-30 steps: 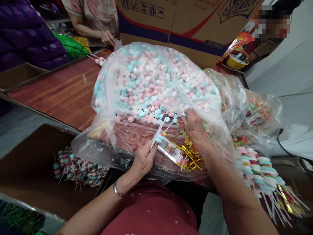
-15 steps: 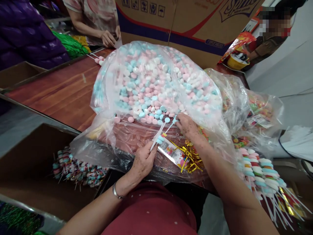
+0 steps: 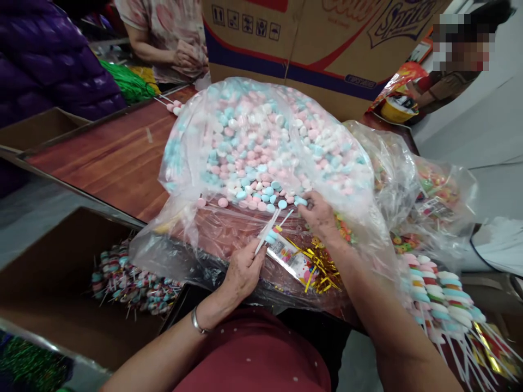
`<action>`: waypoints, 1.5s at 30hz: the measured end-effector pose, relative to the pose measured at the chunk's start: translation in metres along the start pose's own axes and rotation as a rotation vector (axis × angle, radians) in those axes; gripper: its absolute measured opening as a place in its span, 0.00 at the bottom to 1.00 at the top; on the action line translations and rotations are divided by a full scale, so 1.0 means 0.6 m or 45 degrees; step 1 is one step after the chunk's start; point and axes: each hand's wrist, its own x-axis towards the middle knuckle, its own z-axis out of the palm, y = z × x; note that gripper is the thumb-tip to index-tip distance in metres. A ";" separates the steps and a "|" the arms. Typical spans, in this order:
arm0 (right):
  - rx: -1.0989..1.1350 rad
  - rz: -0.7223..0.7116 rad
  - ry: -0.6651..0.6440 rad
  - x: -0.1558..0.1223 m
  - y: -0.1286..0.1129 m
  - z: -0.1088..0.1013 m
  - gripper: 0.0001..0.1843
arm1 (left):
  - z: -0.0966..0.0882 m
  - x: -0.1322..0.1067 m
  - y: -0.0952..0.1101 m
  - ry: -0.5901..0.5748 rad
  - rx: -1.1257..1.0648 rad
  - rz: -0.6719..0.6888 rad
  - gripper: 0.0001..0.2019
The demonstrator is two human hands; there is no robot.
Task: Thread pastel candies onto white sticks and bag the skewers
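Observation:
My left hand (image 3: 244, 268) is closed around several thin white sticks (image 3: 267, 227) that point up and away from me. Blue candy and a small red-and-yellow piece show along the sticks. My right hand (image 3: 319, 216) pinches a light blue marshmallow (image 3: 300, 201) near the tip of one stick. Just beyond both hands, a big clear plastic bag (image 3: 151, 245) lies open, full of pink, white and blue marshmallows (image 3: 261, 158). Below my right hand are gold twist ties (image 3: 321, 269) and a printed card packet (image 3: 286, 256).
A cardboard box (image 3: 49, 277) with finished candy sticks (image 3: 131, 277) stands at the left. More candy skewers (image 3: 443, 294) lie at the right, near bags of gummy rings (image 3: 437, 185). A large carton (image 3: 286, 49) stands behind. Across the table are another person's hands (image 3: 188, 55).
My right hand has moved slightly right, off the stick tip, and now shows a blue marshmallow between its fingers. My left hand keeps the sticks. The view has shifted a little.

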 end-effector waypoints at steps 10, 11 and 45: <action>1.131 0.369 -0.219 -0.018 -0.027 -0.022 0.18 | -0.002 0.003 0.007 -0.020 -0.004 0.048 0.14; 1.138 0.367 -0.226 -0.019 -0.027 -0.021 0.17 | -0.002 0.003 0.007 -0.021 -0.001 0.047 0.14; 0.710 -0.088 -0.037 -0.064 -0.009 0.025 0.14 | -0.001 0.002 0.008 -0.005 0.004 -0.010 0.15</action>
